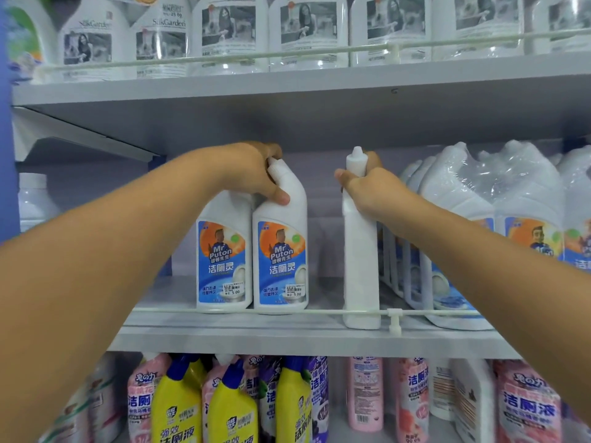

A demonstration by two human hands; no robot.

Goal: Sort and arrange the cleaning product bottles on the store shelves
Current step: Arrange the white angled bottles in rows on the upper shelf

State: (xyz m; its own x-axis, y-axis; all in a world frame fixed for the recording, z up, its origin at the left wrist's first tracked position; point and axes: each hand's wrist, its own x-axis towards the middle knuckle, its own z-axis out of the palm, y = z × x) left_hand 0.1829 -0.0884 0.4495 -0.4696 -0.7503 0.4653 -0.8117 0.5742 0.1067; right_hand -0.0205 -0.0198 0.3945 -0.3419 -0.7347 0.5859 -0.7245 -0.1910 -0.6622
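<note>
We curl our left hand (252,174) over the neck of the front-facing bottle (281,241), thumb at its 9 o'clock | our right hand (374,193) clamps the sideways bottle (361,251) below its cap, fingers at 3 o'clock | both stand on the middle shelf (256,334) behind the rail (319,312).

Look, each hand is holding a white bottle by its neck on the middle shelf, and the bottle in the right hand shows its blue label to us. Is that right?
Not quite. The right hand holds a bottle turned sideways, so the head view shows only its plain white edge, no label. The left hand grips the front-facing bottle, whose blue label shows. Both stand on the middle shelf.
</note>
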